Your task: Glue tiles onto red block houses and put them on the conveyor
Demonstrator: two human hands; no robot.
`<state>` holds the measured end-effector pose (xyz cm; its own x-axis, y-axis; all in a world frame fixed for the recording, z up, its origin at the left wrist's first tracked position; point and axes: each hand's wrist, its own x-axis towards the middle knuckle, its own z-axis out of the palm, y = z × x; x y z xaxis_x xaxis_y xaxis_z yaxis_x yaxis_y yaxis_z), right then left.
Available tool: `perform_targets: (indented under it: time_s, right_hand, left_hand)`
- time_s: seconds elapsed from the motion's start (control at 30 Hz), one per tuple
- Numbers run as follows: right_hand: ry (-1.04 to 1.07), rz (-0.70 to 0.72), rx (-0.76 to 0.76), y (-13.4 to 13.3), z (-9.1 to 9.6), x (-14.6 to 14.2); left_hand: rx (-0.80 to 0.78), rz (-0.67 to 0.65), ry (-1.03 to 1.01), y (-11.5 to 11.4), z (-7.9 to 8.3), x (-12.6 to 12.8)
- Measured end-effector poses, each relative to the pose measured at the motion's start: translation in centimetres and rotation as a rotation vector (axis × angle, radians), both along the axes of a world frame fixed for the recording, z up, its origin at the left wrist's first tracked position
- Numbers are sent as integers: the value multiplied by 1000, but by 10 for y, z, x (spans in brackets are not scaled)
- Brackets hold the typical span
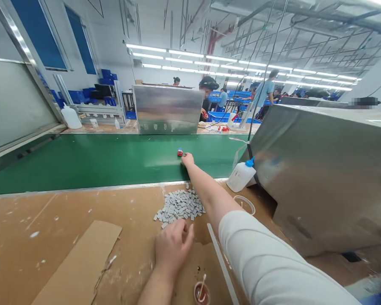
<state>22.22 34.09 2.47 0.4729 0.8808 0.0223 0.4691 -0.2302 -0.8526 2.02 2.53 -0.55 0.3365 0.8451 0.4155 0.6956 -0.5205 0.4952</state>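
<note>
**A:** Where is the right hand?

**B:** The right hand (187, 159) is stretched out over the green conveyor belt (82, 163) and rests on its surface, a little in from the belt's near edge.

**A:** Is it holding anything?

**B:** I cannot tell. The fingers are bent under and away from the camera, so only the back of the hand shows. A small red part (179, 152) lies on the belt just beside the knuckles, on their far-left side. Whether a fingertip touches it is unclear.

**A:** And the left hand?

**B:** The left hand (173, 248) is on the near side of the belt, palm down on the cardboard-covered bench (51, 220). Its fingers are curled close together, with the tips at a heap of small grey pieces (180, 205) that lies close to the belt's near edge. I cannot tell whether a piece is pinched.

**A:** What else is on that side?

**B:** A white squeeze bottle (241, 176) with a blue cap stands at the belt's near edge, and a tape ring (245, 204) lies flat just short of it. A small cup (201, 293) with a swab in it sits well back from the belt.

**A:** And across the belt?

**B:** A shiny metal box (167, 109) stands upright at the far edge.
</note>
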Motion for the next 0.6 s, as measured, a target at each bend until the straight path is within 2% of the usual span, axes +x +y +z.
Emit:
perform_targets:
  time_s: [0.1,0.17,0.23,0.3,0.33,0.4,0.43,0.5,0.6]
  right_hand:
    - [113,10,103,-14,14,-16]
    - [185,32,185,-45,20,-25]
    - [243,55,262,-97,22,-27]
    - [286,86,351,-169,21,-17]
    - [303,112,409,-209,19,-7]
    - [327,237,624,-291,16,19]
    - [292,223,720,-328,16,35]
    - [214,47,908,-389,19,73]
    - [172,-281,1092,-441,36,146]
  left_hand:
    - [7,4,1,1,0,0]
    - [6,3,9,1,2,0]
    - [-10,6,17,1,6,0]
    - [-42,15,24,1,11,0]
    - [-63,16,27,0,13,0]
    - [-103,11,20,-2,16,2]
    - [-116,18,7,-2,18,2]
    - [-152,45,-20,-2,19,2]
    - [-208,68,-19,6,23,2]
